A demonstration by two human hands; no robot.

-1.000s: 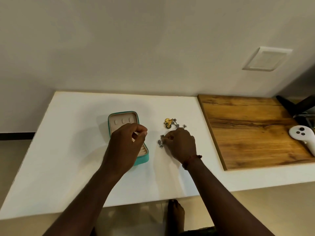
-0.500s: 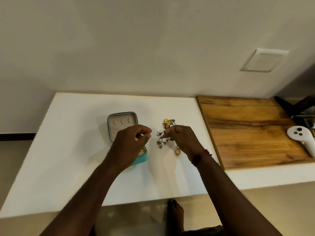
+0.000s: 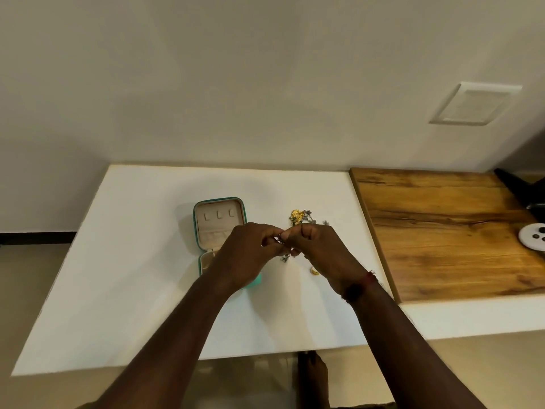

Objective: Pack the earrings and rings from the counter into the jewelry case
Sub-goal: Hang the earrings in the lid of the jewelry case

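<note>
Head view: left hand (image 3: 247, 255), right hand (image 3: 321, 252) together pinch one earring (image 3: 284, 257); one open case (image 3: 218, 206).

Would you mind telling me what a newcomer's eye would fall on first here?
The left hand and right hand are together above the white counter, pinching a dangling silver earring between them. The open teal case sits partly behind the left hand, and a gold ring lies by the right wrist.

I take this for a room in a home: a white surface (image 3: 118, 276) set against a plain beige wall (image 3: 236, 84), a wood-grain slab (image 3: 442, 231) beside it, a blank wall plate (image 3: 474, 104), pale floor (image 3: 35, 276), and a bare foot (image 3: 314, 373) below.
</note>
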